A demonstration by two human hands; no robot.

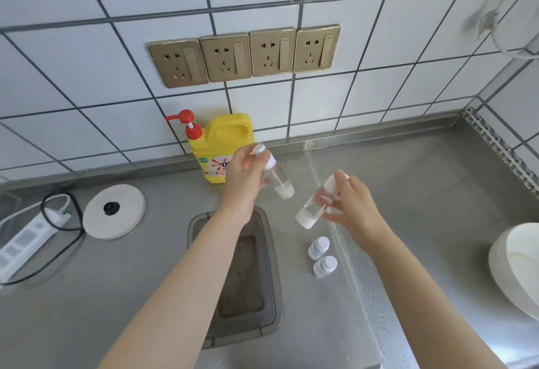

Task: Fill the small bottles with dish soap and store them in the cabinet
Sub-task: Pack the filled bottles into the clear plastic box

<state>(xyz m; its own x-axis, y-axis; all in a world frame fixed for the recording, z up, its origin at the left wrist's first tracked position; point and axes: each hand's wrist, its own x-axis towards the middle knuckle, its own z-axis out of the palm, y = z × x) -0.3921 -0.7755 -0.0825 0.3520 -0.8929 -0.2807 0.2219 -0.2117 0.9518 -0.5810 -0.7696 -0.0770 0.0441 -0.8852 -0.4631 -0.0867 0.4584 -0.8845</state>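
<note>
A: Your left hand (243,174) grips one pump bottle (275,177), tilted, just in front of the yellow dish soap jug (220,147).

B: Your right hand (350,202) holds the other bottle (316,204), leaning base-down toward you. Left is nearer the jug; open desk (423,193) lies right, two small bottles (320,256) below.
</note>
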